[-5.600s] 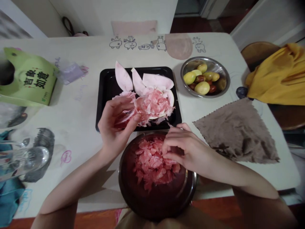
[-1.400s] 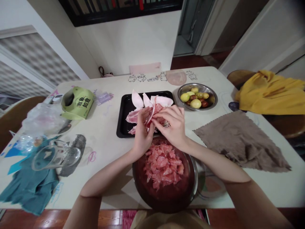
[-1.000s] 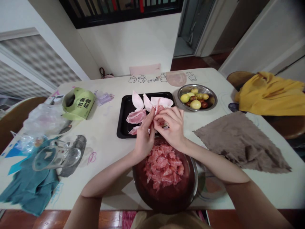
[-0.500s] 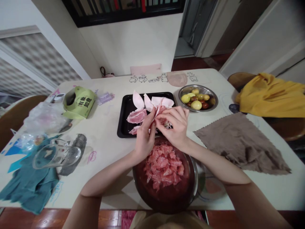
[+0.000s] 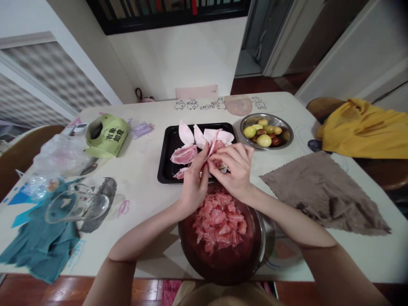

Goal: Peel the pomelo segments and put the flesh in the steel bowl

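My left hand (image 5: pixel 195 180) and my right hand (image 5: pixel 235 171) meet over the near edge of a black tray (image 5: pixel 163 168). Between their fingertips is a pinkish pomelo segment (image 5: pixel 210 149), pinched from both sides and partly covered by the fingers. Pale pomelo peel (image 5: pixel 186 134) and pink segment skins (image 5: pixel 184 154) lie in the tray. Just below my hands stands a metal bowl (image 5: pixel 262 244) holding a heap of peeled red pomelo flesh (image 5: pixel 219 223).
Back right is a steel bowl (image 5: pixel 289 138) of small green and brown fruits. A brown cloth (image 5: pixel 325 193) lies on the right. On the left are a glass pitcher (image 5: pixel 78 204) on its side, a teal cloth (image 5: pixel 47 244), a plastic bag (image 5: pixel 62 153) and a green paper visor (image 5: pixel 108 136).
Both hands keep almost the same pinching pose on the pomelo segment. The whole view has shifted very slightly; the tray and bowls stay put.
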The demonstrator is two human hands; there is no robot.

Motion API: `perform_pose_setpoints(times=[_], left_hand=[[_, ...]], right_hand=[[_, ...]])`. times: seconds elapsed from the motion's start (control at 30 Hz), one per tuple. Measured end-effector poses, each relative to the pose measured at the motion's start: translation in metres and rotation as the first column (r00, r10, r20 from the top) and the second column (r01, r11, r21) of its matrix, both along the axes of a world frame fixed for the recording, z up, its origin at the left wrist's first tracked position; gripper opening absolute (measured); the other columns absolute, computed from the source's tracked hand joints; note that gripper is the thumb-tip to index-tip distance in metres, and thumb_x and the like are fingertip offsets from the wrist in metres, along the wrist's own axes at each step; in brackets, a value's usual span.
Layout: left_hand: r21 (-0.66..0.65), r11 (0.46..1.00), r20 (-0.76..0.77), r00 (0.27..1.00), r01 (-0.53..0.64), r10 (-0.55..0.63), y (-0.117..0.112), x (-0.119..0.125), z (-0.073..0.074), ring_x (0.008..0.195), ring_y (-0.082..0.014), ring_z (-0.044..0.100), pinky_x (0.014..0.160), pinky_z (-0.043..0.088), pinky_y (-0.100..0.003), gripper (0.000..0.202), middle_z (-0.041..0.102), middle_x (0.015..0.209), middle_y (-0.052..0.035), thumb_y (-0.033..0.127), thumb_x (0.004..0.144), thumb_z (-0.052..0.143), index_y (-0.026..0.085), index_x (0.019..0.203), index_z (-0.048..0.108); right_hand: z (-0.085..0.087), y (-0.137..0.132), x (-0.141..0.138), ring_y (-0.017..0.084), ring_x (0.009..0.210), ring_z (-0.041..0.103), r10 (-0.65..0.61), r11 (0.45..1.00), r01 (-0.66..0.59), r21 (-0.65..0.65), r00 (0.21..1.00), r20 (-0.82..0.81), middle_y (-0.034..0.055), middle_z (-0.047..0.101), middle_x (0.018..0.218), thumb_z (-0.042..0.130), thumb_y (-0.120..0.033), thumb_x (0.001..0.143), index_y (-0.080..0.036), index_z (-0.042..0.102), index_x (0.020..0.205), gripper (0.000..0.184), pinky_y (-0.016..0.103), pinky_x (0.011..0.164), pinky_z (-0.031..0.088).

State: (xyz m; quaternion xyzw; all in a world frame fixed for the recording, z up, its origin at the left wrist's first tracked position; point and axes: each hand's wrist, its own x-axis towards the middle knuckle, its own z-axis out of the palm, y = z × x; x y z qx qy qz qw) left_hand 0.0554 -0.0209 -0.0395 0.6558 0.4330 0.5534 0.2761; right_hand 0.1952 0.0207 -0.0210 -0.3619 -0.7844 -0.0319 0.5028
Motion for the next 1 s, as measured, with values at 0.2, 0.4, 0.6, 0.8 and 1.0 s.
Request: perform_pose_setpoints(times=[0.2,0.4,0.6,0.8,1.0], left_hand=[[-0.001,1.000,0.084,0.996,-0.021,0.021,0.009,-0.006,-0.001,0.147,-0.0245,0.050,0.128,0.037,-0.054,0.048,0.053,0.157,-0.0052,0.020,0.103,0.053,0.032,0.150,0.052],[-0.060,0.997,0.188,0.981,-0.039,0.049,0.023,-0.018,-0.005,0.146,-0.0234,0.052,0.128,0.037,-0.053,0.042,0.057,0.154,-0.0053,0.025,0.102,0.057,0.031,0.143,0.058],[-0.082,0.996,0.191,0.981,-0.019,0.034,0.027,-0.020,-0.011,0.145,-0.0276,0.053,0.127,0.037,-0.058,0.046,0.058,0.152,-0.0094,0.025,0.100,0.062,0.029,0.145,0.056],[-0.070,0.997,0.175,0.985,0.029,-0.016,0.021,-0.014,-0.013,0.146,-0.0265,0.051,0.127,0.035,-0.058,0.048,0.057,0.153,-0.0087,0.027,0.102,0.058,0.031,0.149,0.052],[-0.046,0.999,0.068,0.998,0.016,-0.013,0.013,-0.007,-0.011,0.148,-0.0225,0.049,0.128,0.036,-0.051,0.043,0.054,0.156,-0.0075,0.028,0.107,0.048,0.029,0.150,0.052]], right_hand=[[0.008,0.006,0.005,0.021,0.090,0.064,-0.035,0.999,0.035,-0.015,0.999,-0.011,-0.0031,0.074,0.088,0.070,-0.024,0.091,-0.026,0.065,0.082,0.010,0.043,0.091,0.036],[0.007,0.023,0.015,0.020,0.086,0.061,-0.032,0.988,0.037,-0.153,0.999,0.033,-0.0038,0.072,0.083,0.064,-0.020,0.092,-0.025,0.062,0.083,0.010,0.041,0.090,0.034],[0.006,0.021,0.014,0.021,0.093,0.063,-0.015,0.993,0.023,-0.113,0.998,0.065,-0.0031,0.077,0.090,0.060,-0.020,0.097,-0.026,0.070,0.096,0.012,0.043,0.096,0.032],[0.000,0.014,0.007,0.021,0.094,0.062,0.026,0.998,-0.023,-0.055,0.998,0.051,-0.0032,0.077,0.094,0.067,-0.029,0.097,-0.029,0.073,0.093,0.007,0.044,0.097,0.034],[-0.004,0.012,0.003,0.019,0.094,0.062,0.050,0.997,-0.048,-0.055,0.998,0.030,-0.0037,0.076,0.093,0.065,-0.027,0.098,-0.026,0.071,0.092,0.008,0.042,0.095,0.035]])
